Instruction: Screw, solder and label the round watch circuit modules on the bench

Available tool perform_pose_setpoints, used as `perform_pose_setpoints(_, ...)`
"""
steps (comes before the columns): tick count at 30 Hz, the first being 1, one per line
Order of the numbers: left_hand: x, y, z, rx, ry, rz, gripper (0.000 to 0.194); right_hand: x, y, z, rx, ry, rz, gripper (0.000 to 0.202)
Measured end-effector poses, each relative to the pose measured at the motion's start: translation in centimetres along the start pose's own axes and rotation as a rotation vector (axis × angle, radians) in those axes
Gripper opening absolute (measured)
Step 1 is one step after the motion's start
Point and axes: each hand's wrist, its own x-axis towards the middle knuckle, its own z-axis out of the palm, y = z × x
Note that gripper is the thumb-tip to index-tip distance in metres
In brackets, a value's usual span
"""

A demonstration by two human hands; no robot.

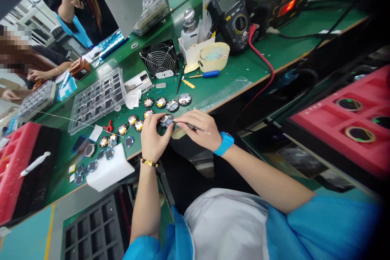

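Note:
My left hand (pixel 152 136) grips a round watch module (pixel 166 120) by its edge, thumb on one side and fingers on the other, at the front edge of the green bench. My right hand (pixel 199 128) is closed around a thin metal tool (pixel 199 129), its tip at the module's right side; whether it is tweezers or a pick I cannot tell. Beyond my hands lie several similar round modules (pixel 172 105) with the inner parts exposed. To the left, small square dark parts (pixel 109 154) rest on and beside a white foam sheet (pixel 109 172).
A clear compartment tray (pixel 97 98), a fan (pixel 160 61), a blue-handled screwdriver (pixel 210 74) and a cream bowl (pixel 214 57) stand behind. Farther right are a multimeter (pixel 233 18) and its red lead. Red foam trays (pixel 350 118) flank me. Other people sit across the bench.

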Motion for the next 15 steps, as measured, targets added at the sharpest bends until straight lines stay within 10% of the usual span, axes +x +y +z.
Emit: perform_pose_setpoints(15, 0.0, 0.5, 0.4, -0.006, 0.023, -0.045, 0.027, -0.5, 0.6, 1.5, -0.104, 0.074, -0.058, 0.019)
